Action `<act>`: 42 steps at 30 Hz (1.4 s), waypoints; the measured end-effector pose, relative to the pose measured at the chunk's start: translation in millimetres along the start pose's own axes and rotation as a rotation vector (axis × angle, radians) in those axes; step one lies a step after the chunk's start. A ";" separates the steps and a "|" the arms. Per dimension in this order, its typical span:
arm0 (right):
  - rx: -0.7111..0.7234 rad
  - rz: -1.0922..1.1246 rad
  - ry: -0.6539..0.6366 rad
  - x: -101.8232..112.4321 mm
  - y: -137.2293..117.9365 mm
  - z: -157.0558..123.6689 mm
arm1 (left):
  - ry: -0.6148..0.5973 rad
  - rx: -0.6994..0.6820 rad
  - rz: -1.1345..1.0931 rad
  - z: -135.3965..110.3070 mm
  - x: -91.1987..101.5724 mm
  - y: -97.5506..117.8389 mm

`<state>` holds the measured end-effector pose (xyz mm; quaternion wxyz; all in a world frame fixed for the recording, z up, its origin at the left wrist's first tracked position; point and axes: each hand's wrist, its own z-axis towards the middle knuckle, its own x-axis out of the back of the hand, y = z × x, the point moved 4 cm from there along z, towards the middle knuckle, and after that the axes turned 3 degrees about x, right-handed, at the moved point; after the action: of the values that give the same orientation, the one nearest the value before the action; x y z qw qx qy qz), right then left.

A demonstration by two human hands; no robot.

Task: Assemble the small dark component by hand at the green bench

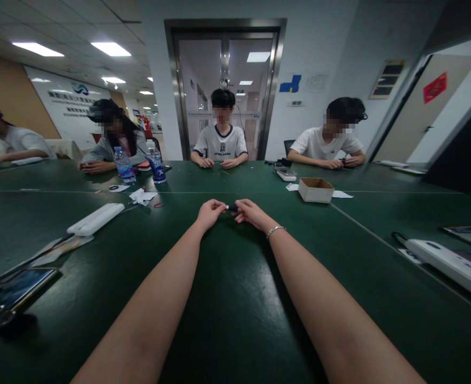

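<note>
Both my arms reach forward over the dark green table (235, 298). My left hand (210, 211) and my right hand (248, 211) meet at the middle, each with its fingers pinched on one end of a small black part (231, 207) held between them just above the tabletop. A thin bracelet (275, 230) circles my right wrist. What the small part is I cannot make out.
A white power strip (95, 219) and a phone (13, 290) lie at my left, another power strip (449, 262) at my right. A small cardboard box (316, 189) and two water bottles (124, 165) stand farther off. Several people sit along the far side.
</note>
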<state>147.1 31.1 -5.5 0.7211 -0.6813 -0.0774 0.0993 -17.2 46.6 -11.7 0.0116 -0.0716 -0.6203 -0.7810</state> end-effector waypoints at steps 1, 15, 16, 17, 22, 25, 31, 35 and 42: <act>0.003 -0.007 -0.009 -0.2 0.0 0.2 | 0.002 -0.001 -0.003 0.3 -0.1 0.0; 0.061 0.045 0.027 1.9 -0.1 2.2 | 0.020 0.003 0.005 0.3 0.5 0.9; 0.055 0.055 0.045 2.5 0.1 2.2 | 0.020 0.006 0.006 0.2 0.4 1.1; 0.039 0.056 0.056 2.7 0.6 2.1 | 0.018 0.011 0.007 0.1 0.1 1.4; 0.032 0.014 0.013 0.2 -0.8 1.2 | 0.009 0.037 0.011 -0.6 -0.9 2.1; 0.048 0.052 0.020 0.6 -2.4 -0.1 | -0.001 0.038 0.013 0.0 -1.1 1.0; 0.008 0.014 0.023 0.5 -1.7 0.2 | -0.009 0.037 0.028 1.7 -0.7 -2.4; 0.021 0.062 0.014 0.1 -3.0 -0.8 | -0.008 0.034 0.032 1.1 -1.4 -1.0; -0.002 0.007 0.024 -0.5 -0.8 1.2 | -0.005 0.051 0.027 -2.4 -2.4 3.8</act>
<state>146.3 32.1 -4.6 0.7210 -0.6833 -0.0665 0.0939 -14.7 43.2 -8.9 0.0224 -0.0817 -0.6391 -0.7645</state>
